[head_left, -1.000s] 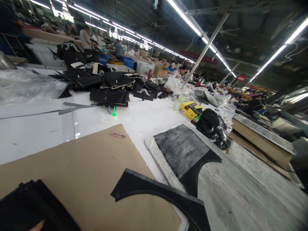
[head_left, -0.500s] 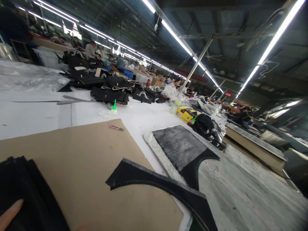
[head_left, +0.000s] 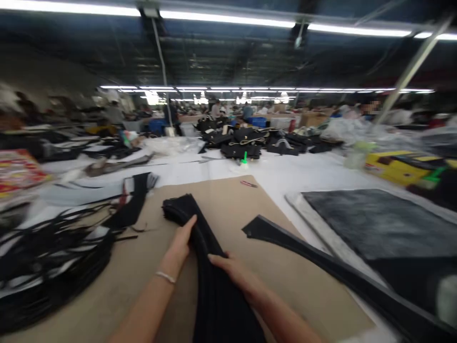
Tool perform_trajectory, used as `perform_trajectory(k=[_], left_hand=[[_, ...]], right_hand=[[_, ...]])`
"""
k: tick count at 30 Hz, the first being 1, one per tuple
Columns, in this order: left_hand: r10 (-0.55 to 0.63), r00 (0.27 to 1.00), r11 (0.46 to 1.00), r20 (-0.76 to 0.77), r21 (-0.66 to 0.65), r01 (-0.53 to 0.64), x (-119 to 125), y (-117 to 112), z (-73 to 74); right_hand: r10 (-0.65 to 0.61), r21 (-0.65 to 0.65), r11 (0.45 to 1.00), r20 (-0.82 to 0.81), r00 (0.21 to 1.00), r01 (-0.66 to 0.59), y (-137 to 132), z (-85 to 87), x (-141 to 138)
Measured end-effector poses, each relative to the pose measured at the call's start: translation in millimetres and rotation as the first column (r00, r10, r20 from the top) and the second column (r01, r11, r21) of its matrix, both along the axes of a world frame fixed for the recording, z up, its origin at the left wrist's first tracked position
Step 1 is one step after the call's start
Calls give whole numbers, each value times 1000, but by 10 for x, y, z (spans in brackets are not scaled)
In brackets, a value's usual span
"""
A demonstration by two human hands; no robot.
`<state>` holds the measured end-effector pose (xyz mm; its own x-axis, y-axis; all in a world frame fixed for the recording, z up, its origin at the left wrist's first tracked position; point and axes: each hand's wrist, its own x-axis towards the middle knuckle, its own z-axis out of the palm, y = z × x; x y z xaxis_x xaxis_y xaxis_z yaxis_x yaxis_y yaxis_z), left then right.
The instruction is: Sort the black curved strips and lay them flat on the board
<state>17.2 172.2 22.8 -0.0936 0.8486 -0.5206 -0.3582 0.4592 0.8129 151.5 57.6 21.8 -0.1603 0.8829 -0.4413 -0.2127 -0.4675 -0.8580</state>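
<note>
A stack of long black strips lies on brown cardboard in front of me. My left hand grips the stack's left edge, fingers curled round it. My right hand rests on top of the stack lower down, fingers pressed on it. A long curved black piece lies on the cardboard to the right of my hands.
A heap of black straps sits at the left. A dark grey pad lies at the right. A pink cutter, a green-capped bottle and piled black bags lie beyond the cardboard. A yellow box stands far right. People work at far tables.
The view has swung left and down. Both my hands and forearms have come into view on the black stack, which was only at the lower left corner before.
</note>
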Motion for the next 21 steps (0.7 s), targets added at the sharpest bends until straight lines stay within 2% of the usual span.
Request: perform_trajectory(k=[2,9,15,21], left_hand=[[10,1000,1000,26,9,-10,-116,-70,-8],[-73,992,996,108,-43,77,-175,-440,-49],[-109,980,990,165,-66,121,-372,-702,-44],[-154,961,982,230,-74,175,-461,-1005,-82]], right_hand=[[19,-17,1000,-3,1000,-19,-60,15,-24],[72,-110,991,-39,997,-76,-536,125,32],[138,-187,973,-5,990,-136,-617,179,84],[149,-182,974,49,988,-138,-631,188,105]])
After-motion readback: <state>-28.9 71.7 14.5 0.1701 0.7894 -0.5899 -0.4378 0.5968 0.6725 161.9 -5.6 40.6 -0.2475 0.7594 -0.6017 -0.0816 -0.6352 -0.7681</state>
